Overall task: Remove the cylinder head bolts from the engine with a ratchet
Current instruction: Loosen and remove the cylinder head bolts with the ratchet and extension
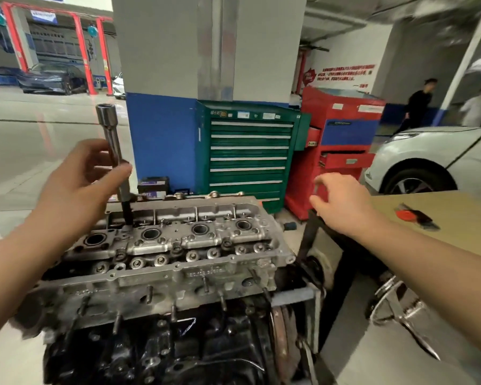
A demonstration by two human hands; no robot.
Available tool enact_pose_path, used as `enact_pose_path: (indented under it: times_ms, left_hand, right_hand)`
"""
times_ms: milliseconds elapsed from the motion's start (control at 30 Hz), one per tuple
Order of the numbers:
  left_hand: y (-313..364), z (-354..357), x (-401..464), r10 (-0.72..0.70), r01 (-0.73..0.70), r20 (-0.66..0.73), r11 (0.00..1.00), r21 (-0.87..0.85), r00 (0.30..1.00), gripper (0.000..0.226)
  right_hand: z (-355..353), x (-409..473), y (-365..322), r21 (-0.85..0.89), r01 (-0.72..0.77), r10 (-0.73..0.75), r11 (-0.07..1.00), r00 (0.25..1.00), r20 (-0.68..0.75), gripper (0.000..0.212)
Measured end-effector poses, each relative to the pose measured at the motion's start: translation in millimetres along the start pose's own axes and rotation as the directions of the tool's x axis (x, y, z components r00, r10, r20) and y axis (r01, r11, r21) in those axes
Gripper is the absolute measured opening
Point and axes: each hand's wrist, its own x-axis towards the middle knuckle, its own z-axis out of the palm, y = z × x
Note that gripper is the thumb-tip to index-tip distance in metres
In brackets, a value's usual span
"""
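The engine stands in front of me with its grey cylinder head [178,262] on top, showing four round spark plug wells in a row. My left hand [78,184] grips a long chrome socket extension [110,134] that stands nearly upright. Its dark lower end [127,215] sits in a bolt recess at the far left of the head. The top of the extension is an empty hollow end with no ratchet on it. My right hand [342,201] hovers to the right of the engine, fingers loosely spread, holding nothing.
A tan workbench [456,212] on the right carries a red and black tool [411,216]. A green tool cabinet [247,154] and a red one [342,151] stand behind the engine by a blue and white pillar. A white car [433,159] is parked right.
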Motion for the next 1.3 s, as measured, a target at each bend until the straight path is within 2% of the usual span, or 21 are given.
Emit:
enact_pose_path:
  times_ms: [100, 167, 367, 533, 633, 700, 767, 867, 933, 1000, 1067, 1100, 1133, 1200, 1300]
  left_hand:
    - [8, 16, 2, -0.058, 0.056, -0.011, 0.991, -0.118, 0.998, 0.025]
    - [10, 23, 1, -0.095, 0.094, 0.005, 0.981, -0.167, 0.995, 0.021]
    - [5, 32, -6, -0.076, 0.082, 0.04, 0.983, -0.167, 0.996, 0.019]
    - [3, 29, -8, -0.105, 0.117, 0.095, 0.985, -0.129, 0.99, 0.019]
    - [7, 26, -11, -0.118, 0.131, 0.103, 0.982, -0.134, 0.988, 0.024]
    - [9, 25, -12, -0.122, 0.137, 0.1, 0.979, -0.151, 0.987, 0.026]
    - [8, 25, -12, -0.126, 0.141, 0.101, 0.977, -0.16, 0.987, 0.028]
    - [6, 25, -12, -0.126, 0.142, 0.104, 0.976, -0.167, 0.987, 0.027]
    - [3, 25, -11, -0.114, 0.13, 0.111, 0.979, -0.155, 0.987, 0.026]
    - [0, 23, -10, -0.095, 0.113, 0.125, 0.984, -0.138, 0.988, 0.023]
    - [-1, 23, -11, -0.081, 0.099, 0.139, 0.987, -0.129, 0.987, 0.022]
    - [-2, 22, -10, -0.078, 0.096, 0.142, 0.987, -0.129, 0.987, 0.021]
    - [-3, 22, -10, -0.076, 0.095, 0.143, 0.987, -0.128, 0.987, 0.021]
    - [-4, 21, -9, -0.076, 0.093, 0.148, 0.989, -0.113, 0.986, 0.023]
    - [-4, 20, -8, -0.074, 0.093, 0.16, 0.99, -0.11, 0.984, 0.026]
  right_hand:
    - [22, -8, 44, -0.084, -0.167, 0.185, 0.982, 0.929, 0.321, 0.052]
    - [38, -16, 58, -0.158, -0.146, 0.199, 0.977, 0.894, 0.401, 0.05]
    - [57, -18, 64, -0.176, -0.197, 0.23, 0.964, 0.954, 0.194, 0.044]
    - [67, -12, 62, -0.123, -0.264, 0.287, 0.957, 0.926, 0.247, 0.039]
    - [72, -11, 61, -0.106, -0.212, 0.23, 0.971, 0.952, 0.204, 0.027]
    - [72, -10, 57, -0.049, -0.166, 0.173, 0.985, 0.949, 0.264, 0.015]
    - [67, -7, 49, -0.007, -0.11, 0.106, 0.994, 0.935, 0.339, 0.014]
    - [52, 1, 30, 0.075, -0.079, 0.053, 0.994, 0.952, 0.302, 0.017]
    - [34, 10, 11, 0.223, -0.077, 0.016, 0.972, 0.964, 0.266, 0.018]
    - [11, 19, -19, 0.495, -0.147, -0.006, 0.856, 0.956, 0.295, 0.018]
    - [-15, 27, -53, 0.736, -0.339, -0.039, 0.586, 0.895, 0.444, 0.034]
    - [-28, 31, -70, 0.775, -0.428, -0.099, 0.465, 0.845, 0.526, 0.047]
    - [-39, 36, -87, 0.776, -0.478, -0.174, 0.412, 0.794, 0.582, 0.06]
    - [-57, 43, -120, 0.763, -0.476, -0.303, 0.437, 0.721, 0.623, 0.072]
    - [-74, 54, -165, 0.745, -0.374, -0.4, 0.552, 0.666, 0.63, 0.074]
